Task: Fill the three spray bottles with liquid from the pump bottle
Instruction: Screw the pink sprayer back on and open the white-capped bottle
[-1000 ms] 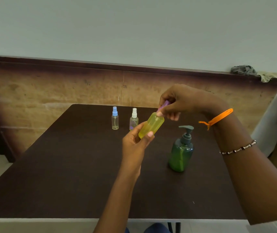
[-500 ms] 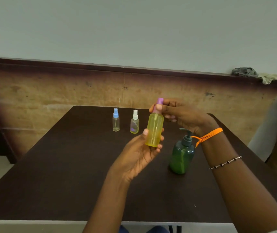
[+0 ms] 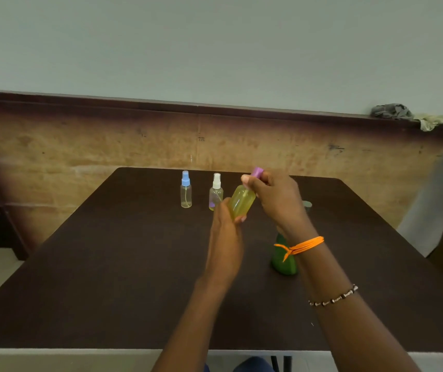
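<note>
Seemingly done: yellow spray bottle (image 3: 241, 202) looks filled, raised above the table (image 3: 107, 264).
Grip: left hand (image 3: 225, 237) clasps its body; right hand (image 3: 274, 197) pinches the purple cap (image 3: 257, 172).
Left: blue-capped bottle (image 3: 186, 193) and white-capped bottle (image 3: 216, 191), behind it, look nearly empty.
Pump bottle (image 3: 282, 260): right of it, mostly hidden.

light: soft, even, dim | shadows: faint | blur: right edge smeared | edges: wide-angle bowing

Two small spray bottles, blue-capped (image 3: 186, 193) and white-capped (image 3: 216, 191), stand near the dark table's (image 3: 107, 264) far edge; the green pump bottle (image 3: 282, 260) stands right of centre, with bare tabletop left and front.
</note>
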The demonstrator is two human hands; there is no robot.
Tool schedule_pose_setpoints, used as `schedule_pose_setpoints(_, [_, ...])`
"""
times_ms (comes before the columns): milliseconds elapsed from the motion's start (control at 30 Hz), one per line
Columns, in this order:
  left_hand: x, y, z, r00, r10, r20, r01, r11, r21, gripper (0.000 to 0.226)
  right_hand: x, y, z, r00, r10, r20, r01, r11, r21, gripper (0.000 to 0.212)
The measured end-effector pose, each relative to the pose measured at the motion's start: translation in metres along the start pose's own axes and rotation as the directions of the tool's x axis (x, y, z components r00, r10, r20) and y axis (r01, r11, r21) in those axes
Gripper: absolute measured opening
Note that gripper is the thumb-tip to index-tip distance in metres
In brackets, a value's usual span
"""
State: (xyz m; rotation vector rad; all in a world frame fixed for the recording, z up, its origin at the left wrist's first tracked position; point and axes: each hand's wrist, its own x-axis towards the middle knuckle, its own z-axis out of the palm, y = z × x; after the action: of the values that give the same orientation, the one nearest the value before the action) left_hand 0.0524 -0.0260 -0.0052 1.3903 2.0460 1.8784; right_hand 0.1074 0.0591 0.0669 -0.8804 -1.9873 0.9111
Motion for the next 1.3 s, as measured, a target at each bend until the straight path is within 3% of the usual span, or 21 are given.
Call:
schedule_pose_setpoints(67, [0.0, -0.005, -0.001, 1.0, -0.002, 0.008, 0.002, 1.0, -0.002, 0.03, -0.002, 0.004, 0.006, 1.0, 0.012, -0.005, -0.012, 0.999, 0.03, 0.029])
schedule_pose_setpoints(200, [0.01, -0.018, -0.007, 0.999, -0.033, 0.037, 0.036, 0.996, -0.08, 0.024, -0.005, 0.016, 0.014, 0.998, -0.016, 0.061, -0.003, 0.955, 0.296, 0.019])
schedule_pose_setpoints(300, [0.021, -0.025, -0.01, 0.995, -0.074, 0.061, 0.085, 0.976, -0.203, 0.019, -0.011, 0.027, 0.027, 0.979, -0.034, 0.201, -0.043, 0.928, 0.369, 0.019])
schedule_pose_setpoints(400, [0.03, -0.032, -0.014, 0.986, -0.086, 0.146, 0.109, 0.982, -0.157, 0.025, -0.008, 0.038, 0.042, 0.97, -0.035, 0.24, -0.071, 0.905, 0.419, 0.016])
schedule_pose_setpoints(500, [0.043, -0.05, -0.015, 0.956, -0.164, 0.243, 0.176, 0.984, -0.03, 0.044, 0.01, 0.059, 0.057, 0.985, 0.007, 0.172, -0.068, 0.933, 0.353, 0.014])
schedule_pose_setpoints(567, [0.05, -0.058, -0.015, 0.938, -0.23, 0.26, 0.247, 0.968, -0.036, 0.054, 0.027, 0.077, 0.069, 0.995, 0.075, 0.061, -0.089, 0.959, 0.27, 0.018])
schedule_pose_setpoints(733, [0.068, -0.078, -0.015, 0.923, -0.323, 0.211, 0.338, 0.941, -0.036, 0.042, 0.068, 0.114, 0.085, 0.98, 0.173, -0.101, -0.179, 0.982, -0.059, 0.029])
schedule_pose_setpoints(1033, [0.093, -0.112, -0.007, 0.905, -0.392, 0.166, 0.407, 0.911, -0.067, 0.038, 0.103, 0.146, 0.102, 0.914, 0.293, -0.279, -0.337, 0.933, -0.125, 0.032])
schedule_pose_setpoints(1200, [0.095, -0.121, -0.002, 0.891, -0.423, 0.165, 0.439, 0.895, -0.082, 0.038, 0.108, 0.148, 0.108, 0.885, 0.326, -0.333, -0.377, 0.921, -0.098, 0.035])
schedule_pose_setpoints(1300, [0.094, -0.123, -0.002, 0.884, -0.439, 0.163, 0.458, 0.883, -0.101, 0.038, 0.096, 0.14, 0.114, 0.873, 0.276, -0.403, -0.329, 0.942, -0.069, 0.048])
